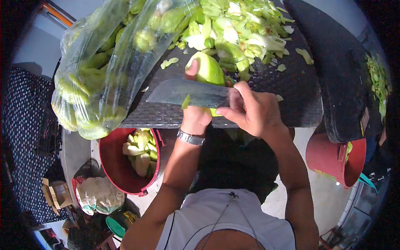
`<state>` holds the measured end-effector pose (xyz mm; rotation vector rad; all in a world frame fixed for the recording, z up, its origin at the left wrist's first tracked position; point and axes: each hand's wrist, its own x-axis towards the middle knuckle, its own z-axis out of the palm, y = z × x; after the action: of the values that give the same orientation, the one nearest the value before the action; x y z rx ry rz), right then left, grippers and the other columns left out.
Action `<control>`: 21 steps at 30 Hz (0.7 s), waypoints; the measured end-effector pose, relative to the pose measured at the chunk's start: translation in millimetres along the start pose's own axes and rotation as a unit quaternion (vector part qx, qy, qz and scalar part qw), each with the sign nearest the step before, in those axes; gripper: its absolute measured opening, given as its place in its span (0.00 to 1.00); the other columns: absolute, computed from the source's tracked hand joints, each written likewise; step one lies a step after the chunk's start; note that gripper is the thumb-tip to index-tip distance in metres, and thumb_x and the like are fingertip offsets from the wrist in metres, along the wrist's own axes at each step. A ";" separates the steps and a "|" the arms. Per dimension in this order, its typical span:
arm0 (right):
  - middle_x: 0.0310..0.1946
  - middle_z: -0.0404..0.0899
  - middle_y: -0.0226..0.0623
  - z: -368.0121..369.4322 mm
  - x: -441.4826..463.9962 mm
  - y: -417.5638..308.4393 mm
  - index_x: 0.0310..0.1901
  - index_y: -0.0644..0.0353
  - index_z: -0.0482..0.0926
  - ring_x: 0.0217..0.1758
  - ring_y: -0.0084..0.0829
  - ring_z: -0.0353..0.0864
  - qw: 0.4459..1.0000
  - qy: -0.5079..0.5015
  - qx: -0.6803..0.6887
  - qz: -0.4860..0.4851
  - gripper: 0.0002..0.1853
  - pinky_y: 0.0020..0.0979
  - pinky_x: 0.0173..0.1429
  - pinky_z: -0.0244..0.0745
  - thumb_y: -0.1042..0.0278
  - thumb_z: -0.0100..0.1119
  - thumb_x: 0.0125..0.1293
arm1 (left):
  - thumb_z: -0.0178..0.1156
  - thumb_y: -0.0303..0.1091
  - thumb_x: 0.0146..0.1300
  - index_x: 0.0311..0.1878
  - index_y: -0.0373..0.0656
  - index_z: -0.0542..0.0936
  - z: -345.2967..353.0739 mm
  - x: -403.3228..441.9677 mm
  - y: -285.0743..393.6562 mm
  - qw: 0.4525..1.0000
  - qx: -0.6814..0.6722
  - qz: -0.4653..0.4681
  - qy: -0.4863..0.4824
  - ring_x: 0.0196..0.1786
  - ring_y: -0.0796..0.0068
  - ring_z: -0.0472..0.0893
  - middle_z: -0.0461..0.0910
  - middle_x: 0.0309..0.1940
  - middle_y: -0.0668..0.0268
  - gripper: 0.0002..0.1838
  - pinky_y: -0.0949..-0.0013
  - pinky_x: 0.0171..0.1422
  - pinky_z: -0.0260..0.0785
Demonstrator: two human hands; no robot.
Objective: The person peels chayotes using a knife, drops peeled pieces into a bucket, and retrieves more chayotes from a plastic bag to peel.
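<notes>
My left hand point(198, 114) is wrapped round a green chayote point(209, 68), its thumb along the left side. In my right hand point(254, 107) is a wide-bladed knife point(183, 92). The blade points left and passes across in front of the chayote, hiding part of it and of my left fingers. A small green sliver point(186, 101) clings to the blade. Just beyond my hands, a heap of peelings point(246, 33) lies on the dark woven tabletop point(166, 112). Left of the hands, a clear plastic bag point(89, 83) full of whole chayotes hangs partly over the table's front edge.
Below the table on the left, a red bucket point(112, 162) holds pale peeled pieces. Another red bucket point(329, 154) stands at the right. A black chair-like back point(333, 62) rises along the table's right side. A stuffed sack point(100, 193) sits at lower left.
</notes>
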<state>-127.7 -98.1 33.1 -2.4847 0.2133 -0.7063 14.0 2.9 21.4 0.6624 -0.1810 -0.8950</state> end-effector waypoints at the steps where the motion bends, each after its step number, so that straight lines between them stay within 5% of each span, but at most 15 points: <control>1: 0.21 0.82 0.36 1.0 -0.2 0.9 0.41 0.58 0.73 0.23 0.44 0.86 1.000 0.007 -0.012 -0.011 0.29 0.43 0.27 0.80 0.39 0.73 0.61 | 0.56 0.61 0.73 0.51 0.42 0.79 0.9 1.2 -3.3 1.000 0.018 0.020 0.004 0.39 0.67 0.85 0.84 0.39 0.63 0.28 0.62 0.45 0.81; 4: 0.20 0.78 0.31 1.4 0.8 2.4 0.39 0.58 0.74 0.20 0.37 0.82 0.999 0.002 -0.007 -0.034 0.24 0.35 0.25 0.74 0.50 0.77 0.59 | 0.53 0.64 0.74 0.54 0.43 0.78 1.9 1.8 -10.3 0.999 0.013 0.035 -0.004 0.39 0.69 0.85 0.84 0.40 0.63 0.29 0.63 0.44 0.80; 9: 0.21 0.79 0.30 -10.4 4.0 15.7 0.39 0.56 0.74 0.23 0.37 0.83 0.997 -0.032 -0.055 -0.049 0.25 0.37 0.28 0.76 0.46 0.77 0.57 | 0.53 0.69 0.71 0.53 0.45 0.81 -8.7 9.8 -25.3 0.996 0.069 0.037 0.044 0.43 0.67 0.86 0.86 0.42 0.61 0.33 0.61 0.51 0.80; 16: 0.23 0.82 0.32 -19.7 5.3 36.9 0.41 0.53 0.75 0.25 0.43 0.86 0.999 -0.013 -0.042 0.030 0.29 0.44 0.31 0.80 0.37 0.75 0.56 | 0.54 0.62 0.75 0.60 0.45 0.74 -3.4 -9.5 -20.3 0.995 -0.037 -0.082 -0.040 0.40 0.64 0.88 0.84 0.44 0.59 0.29 0.63 0.44 0.84; 17: 0.23 0.81 0.31 -19.4 4.6 30.4 0.40 0.53 0.74 0.25 0.42 0.86 0.998 -0.051 -0.040 0.020 0.29 0.43 0.30 0.80 0.37 0.75 0.56 | 0.47 0.71 0.73 0.60 0.38 0.75 3.9 -0.2 -27.1 0.999 -0.001 -0.030 0.041 0.35 0.58 0.87 0.85 0.45 0.54 0.40 0.54 0.43 0.84; 19: 0.22 0.81 0.31 -17.6 5.1 31.1 0.39 0.53 0.73 0.24 0.42 0.86 0.998 -0.047 -0.052 -0.006 0.29 0.43 0.29 0.79 0.37 0.75 0.56 | 0.47 0.72 0.72 0.58 0.38 0.76 -1.7 6.0 -25.1 0.998 0.009 -0.052 -0.028 0.35 0.58 0.87 0.85 0.44 0.55 0.40 0.54 0.45 0.84; 21: 0.23 0.82 0.34 -18.7 7.3 34.7 0.40 0.54 0.74 0.25 0.45 0.86 0.998 -0.054 -0.036 -0.015 0.29 0.45 0.31 0.80 0.37 0.74 0.58 | 0.45 0.73 0.72 0.55 0.38 0.77 1.8 3.2 -26.1 0.999 0.033 -0.026 0.034 0.33 0.59 0.87 0.85 0.39 0.56 0.40 0.56 0.40 0.84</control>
<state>-131.5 -138.0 30.9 -2.5911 0.1648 -0.5825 -2.1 -11.9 6.6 0.7600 -0.1342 -0.9178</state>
